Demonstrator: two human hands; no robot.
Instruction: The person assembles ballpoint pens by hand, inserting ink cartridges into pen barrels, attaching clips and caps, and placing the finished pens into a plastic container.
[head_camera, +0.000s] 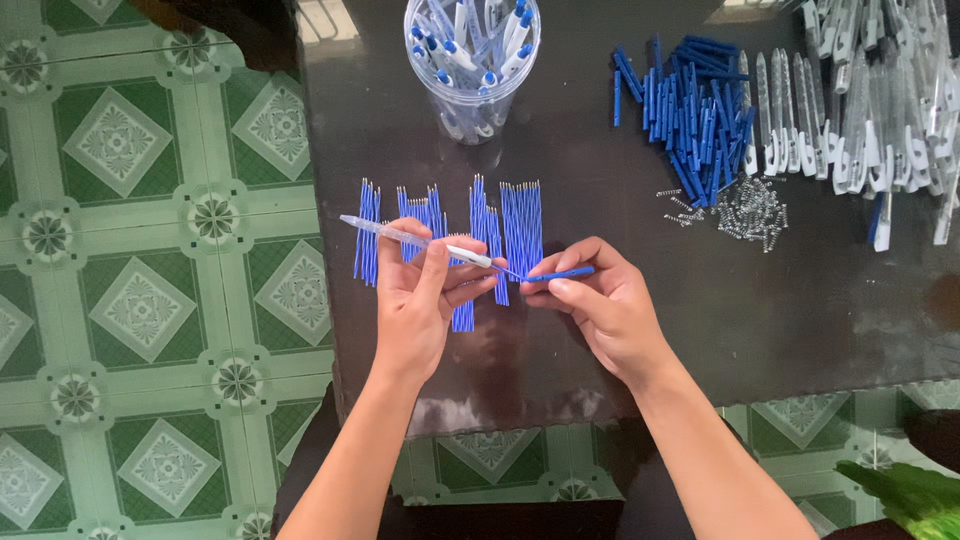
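Note:
My left hand grips a clear pen barrel with a white end, held slanted over the dark table. My right hand pinches a small blue pen piece at the barrel's open end, where a thin blue refill tip shows. Under both hands lie rows of blue ink refills spread side by side on the table.
A clear plastic jar of finished pens stands at the back. To the right lie a heap of blue pen pieces, a small pile of metal springs and rows of clear barrels. Green patterned floor tiles lie left.

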